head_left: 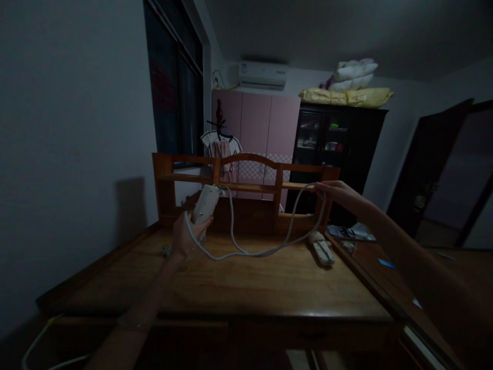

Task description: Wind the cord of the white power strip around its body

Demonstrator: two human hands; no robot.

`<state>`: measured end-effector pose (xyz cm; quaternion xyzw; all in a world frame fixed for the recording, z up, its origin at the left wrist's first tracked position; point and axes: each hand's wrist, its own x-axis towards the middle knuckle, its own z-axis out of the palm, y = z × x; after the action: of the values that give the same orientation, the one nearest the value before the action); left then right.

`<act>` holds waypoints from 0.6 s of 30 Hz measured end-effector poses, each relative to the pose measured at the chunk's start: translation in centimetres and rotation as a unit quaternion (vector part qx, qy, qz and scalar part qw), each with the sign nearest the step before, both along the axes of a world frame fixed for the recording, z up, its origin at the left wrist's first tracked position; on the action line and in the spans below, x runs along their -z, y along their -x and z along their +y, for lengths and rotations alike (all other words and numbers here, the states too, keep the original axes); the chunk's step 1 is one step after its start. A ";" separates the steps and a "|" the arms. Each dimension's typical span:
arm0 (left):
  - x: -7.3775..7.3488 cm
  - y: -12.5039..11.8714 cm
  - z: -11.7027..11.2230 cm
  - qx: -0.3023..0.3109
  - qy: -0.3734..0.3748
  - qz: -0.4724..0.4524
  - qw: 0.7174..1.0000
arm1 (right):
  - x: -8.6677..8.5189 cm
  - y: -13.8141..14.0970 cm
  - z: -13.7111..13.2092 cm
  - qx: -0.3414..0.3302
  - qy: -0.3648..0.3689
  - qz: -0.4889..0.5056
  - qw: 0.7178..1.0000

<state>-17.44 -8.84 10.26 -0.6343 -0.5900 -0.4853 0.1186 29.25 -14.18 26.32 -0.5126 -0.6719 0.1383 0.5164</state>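
Observation:
My left hand (pixel 187 234) is closed around a white power strip (pixel 206 203), held upright above the wooden desk (pixel 231 282). Its white cord (pixel 250 253) loops down over the desk and rises to my right hand (pixel 334 191), which pinches the cord up near the right end of the desk's wooden shelf unit (pixel 246 186). A white plug-like block (pixel 321 248) lies on the desk below my right hand, at the desk's right edge.
The room is dim. A dark window (pixel 175 87) and grey wall are on the left. Behind the desk stand a pink wardrobe (pixel 265 133), a dark cabinet (pixel 335 139) with bedding on top, and an air conditioner (pixel 263 75). A door (pixel 427 164) is at right.

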 end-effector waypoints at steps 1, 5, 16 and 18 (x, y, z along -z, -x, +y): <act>-0.5 0.1 0.6 -0.011 0.018 0.003 1.000 | 0.9 0.3 0.2 -0.022 0.023 -0.010 0.999; -1.2 0.6 2.7 -0.031 0.132 0.040 0.990 | 5.2 1.0 1.6 -0.032 0.090 -0.079 0.992; 3.7 3.5 2.0 0.052 0.301 0.118 0.945 | 17.0 2.9 0.8 0.046 0.125 -0.133 0.982; 3.5 4.5 1.8 0.049 0.318 0.125 0.939 | 17.8 2.8 0.2 0.045 0.124 -0.131 0.983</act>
<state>-21.94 -7.07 6.71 -0.7224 -0.6624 -0.1944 -0.0405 26.46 -13.96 8.56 -0.6159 -0.6879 0.1291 0.3618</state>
